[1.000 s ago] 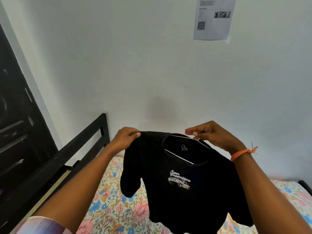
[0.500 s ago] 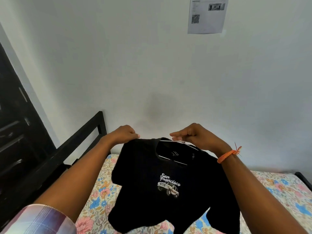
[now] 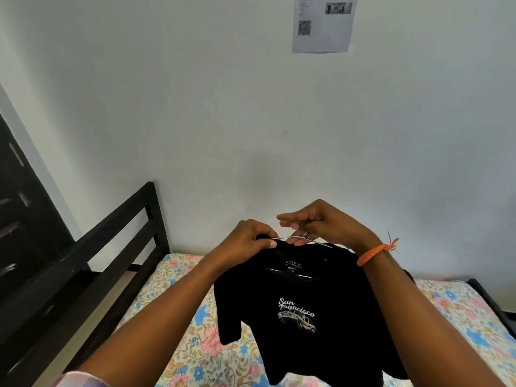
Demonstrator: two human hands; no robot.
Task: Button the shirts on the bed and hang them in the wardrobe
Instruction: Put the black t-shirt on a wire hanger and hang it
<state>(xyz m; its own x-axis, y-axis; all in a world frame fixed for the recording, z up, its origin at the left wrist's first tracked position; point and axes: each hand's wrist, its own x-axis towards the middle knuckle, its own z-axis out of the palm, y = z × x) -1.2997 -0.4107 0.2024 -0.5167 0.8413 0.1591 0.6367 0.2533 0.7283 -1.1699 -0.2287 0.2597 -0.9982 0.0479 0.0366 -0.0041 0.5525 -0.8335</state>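
The black T-shirt (image 3: 307, 308) hung in the air above the bed (image 3: 178, 328), held up near the middle of the view; it was plain black with a round neck, a small label inside the collar, and a white "San Francisco" script over a little drawing of a car on the chest; its left-hand sleeve drooped over the flowered sheet, and the lower hem ran out of sight at the bottom edge. A thin metal hanger (image 3: 290, 237) ran through the neck, only its wire showing between the two hands.

The left hand (image 3: 248, 241) gripped the shirt's shoulder by the collar, fingers curled together over the cloth and the thumb pressed against the wire's end; the right hand (image 3: 324, 224) sat just beside it, fingers bent and close together, pinching the hanger at its twisted neck; an orange thread band (image 3: 375, 251) circled that wrist.

To the far left stood a dark door (image 3: 19, 219); next came the black bed frame (image 3: 111, 233); above the hands a printed paper sheet (image 3: 322, 23) was stuck on the pale wall (image 3: 223, 107).
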